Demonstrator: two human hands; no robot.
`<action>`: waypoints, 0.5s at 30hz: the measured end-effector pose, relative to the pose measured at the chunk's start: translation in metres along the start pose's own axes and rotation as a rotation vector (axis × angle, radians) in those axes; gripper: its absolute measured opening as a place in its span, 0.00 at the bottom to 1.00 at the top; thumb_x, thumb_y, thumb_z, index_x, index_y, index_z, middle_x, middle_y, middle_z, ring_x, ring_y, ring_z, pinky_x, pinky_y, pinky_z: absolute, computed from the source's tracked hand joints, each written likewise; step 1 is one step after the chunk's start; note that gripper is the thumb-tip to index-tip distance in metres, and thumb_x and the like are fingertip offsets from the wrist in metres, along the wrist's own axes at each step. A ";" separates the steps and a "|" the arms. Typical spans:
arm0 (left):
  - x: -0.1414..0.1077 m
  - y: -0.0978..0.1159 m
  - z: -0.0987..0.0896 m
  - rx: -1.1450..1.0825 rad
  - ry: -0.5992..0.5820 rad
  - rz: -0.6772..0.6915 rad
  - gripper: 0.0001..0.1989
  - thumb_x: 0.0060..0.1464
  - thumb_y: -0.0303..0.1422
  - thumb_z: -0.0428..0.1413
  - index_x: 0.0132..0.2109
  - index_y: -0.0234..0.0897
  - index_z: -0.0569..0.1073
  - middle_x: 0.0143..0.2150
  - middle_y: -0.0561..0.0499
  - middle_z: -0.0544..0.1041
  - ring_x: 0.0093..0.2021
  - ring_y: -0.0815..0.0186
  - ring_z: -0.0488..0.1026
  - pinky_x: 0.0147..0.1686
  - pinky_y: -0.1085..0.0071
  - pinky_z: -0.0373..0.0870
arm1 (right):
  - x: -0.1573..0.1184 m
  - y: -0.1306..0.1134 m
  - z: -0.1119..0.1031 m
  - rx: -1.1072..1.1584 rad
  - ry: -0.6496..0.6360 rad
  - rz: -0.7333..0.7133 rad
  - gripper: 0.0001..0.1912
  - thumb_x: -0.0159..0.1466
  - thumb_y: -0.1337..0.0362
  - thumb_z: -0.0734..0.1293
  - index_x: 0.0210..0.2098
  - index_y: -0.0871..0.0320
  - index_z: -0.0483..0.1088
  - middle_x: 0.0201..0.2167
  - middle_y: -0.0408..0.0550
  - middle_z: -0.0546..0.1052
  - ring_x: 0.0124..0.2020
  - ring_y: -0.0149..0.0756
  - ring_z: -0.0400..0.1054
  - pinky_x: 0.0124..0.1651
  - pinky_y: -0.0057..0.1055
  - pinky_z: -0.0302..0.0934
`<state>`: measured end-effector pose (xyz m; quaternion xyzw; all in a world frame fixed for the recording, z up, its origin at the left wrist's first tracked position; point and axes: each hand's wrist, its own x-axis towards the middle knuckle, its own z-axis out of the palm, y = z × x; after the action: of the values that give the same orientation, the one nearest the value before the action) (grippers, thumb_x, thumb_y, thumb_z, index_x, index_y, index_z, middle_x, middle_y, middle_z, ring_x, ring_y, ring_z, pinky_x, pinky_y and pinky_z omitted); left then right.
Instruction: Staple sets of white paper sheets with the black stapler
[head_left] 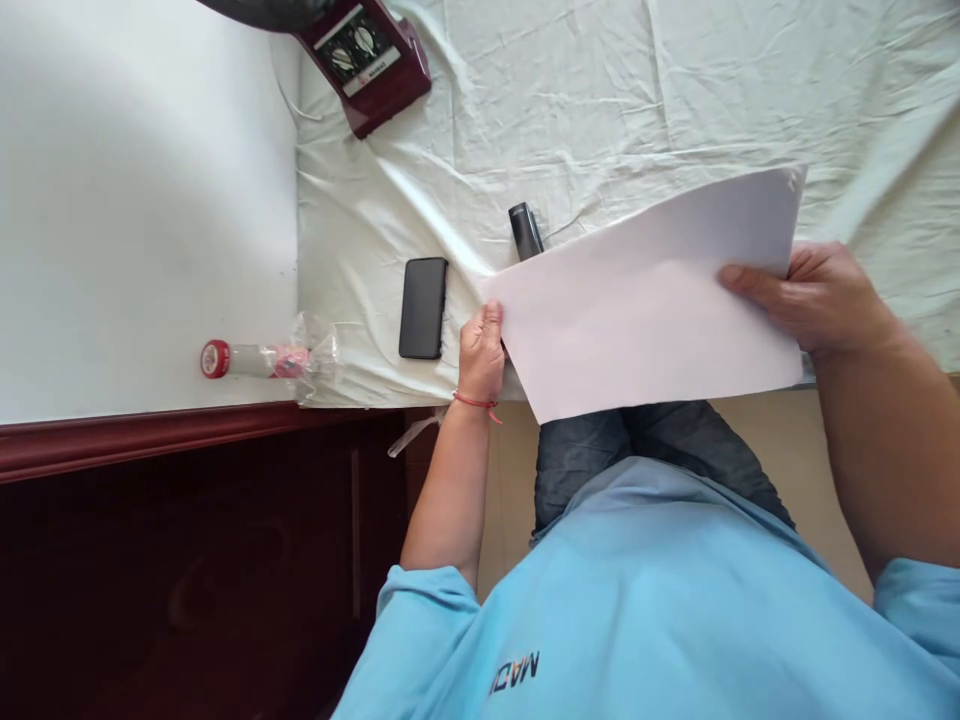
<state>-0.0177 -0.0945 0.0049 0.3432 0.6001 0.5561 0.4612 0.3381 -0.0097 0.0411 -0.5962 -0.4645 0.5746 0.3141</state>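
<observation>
A large white sheet of paper [645, 310] is held up over the table's front edge, tilted and slightly bowed along its far side. My left hand [481, 355] pinches its left edge, thumb on top, with a red string bracelet at the wrist. At the paper's right edge, my right hand [829, 295] grips it, the thumb lying flat on the upper face and the fingers hidden underneath. Just past the paper's far left side, a black stapler-like object [525, 230] is partly covered by it. Left of my left hand lies a black smartphone [423, 308], screen up.
A pale, wrinkled cloth [562, 100] covers the table. At the far left stands a dark red appliance base with knobs [367, 60]. A clear bottle with a red cap [216, 358] and a crumpled plastic wrapper [322, 350] are near the left wall.
</observation>
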 end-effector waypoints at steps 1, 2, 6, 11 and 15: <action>0.000 -0.002 0.000 0.033 0.006 0.004 0.30 0.58 0.62 0.64 0.45 0.38 0.83 0.41 0.45 0.87 0.50 0.55 0.85 0.53 0.61 0.82 | -0.002 0.003 -0.002 -0.019 -0.034 0.046 0.29 0.47 0.42 0.86 0.25 0.61 0.77 0.26 0.51 0.79 0.22 0.30 0.67 0.19 0.27 0.62; 0.000 -0.003 -0.001 0.074 0.010 0.009 0.29 0.59 0.62 0.63 0.43 0.38 0.83 0.38 0.46 0.86 0.46 0.57 0.85 0.49 0.63 0.81 | -0.003 0.006 -0.004 -0.037 -0.064 0.080 0.30 0.47 0.41 0.85 0.25 0.61 0.78 0.26 0.51 0.79 0.22 0.32 0.68 0.18 0.28 0.63; -0.004 -0.001 -0.005 0.227 0.003 0.052 0.29 0.61 0.62 0.61 0.34 0.39 0.79 0.29 0.51 0.78 0.33 0.65 0.76 0.35 0.69 0.74 | -0.002 0.008 -0.004 -0.050 -0.044 0.065 0.30 0.48 0.40 0.85 0.32 0.60 0.81 0.30 0.51 0.81 0.25 0.34 0.72 0.21 0.28 0.67; -0.010 0.004 -0.009 0.272 -0.029 0.069 0.29 0.61 0.62 0.61 0.30 0.39 0.75 0.27 0.52 0.75 0.32 0.66 0.72 0.33 0.70 0.72 | 0.005 0.007 -0.001 -0.044 0.029 -0.043 0.23 0.57 0.46 0.81 0.40 0.58 0.83 0.31 0.47 0.79 0.26 0.29 0.69 0.24 0.23 0.63; -0.007 0.003 -0.006 0.199 -0.026 0.053 0.26 0.60 0.60 0.64 0.38 0.39 0.79 0.30 0.52 0.77 0.31 0.67 0.73 0.33 0.71 0.72 | 0.008 0.010 -0.007 -0.123 0.035 -0.093 0.15 0.62 0.52 0.78 0.39 0.58 0.83 0.29 0.46 0.78 0.26 0.28 0.67 0.23 0.22 0.59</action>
<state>-0.0208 -0.1025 0.0084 0.4103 0.6370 0.5011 0.4180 0.3457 -0.0050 0.0296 -0.6022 -0.5204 0.5193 0.3112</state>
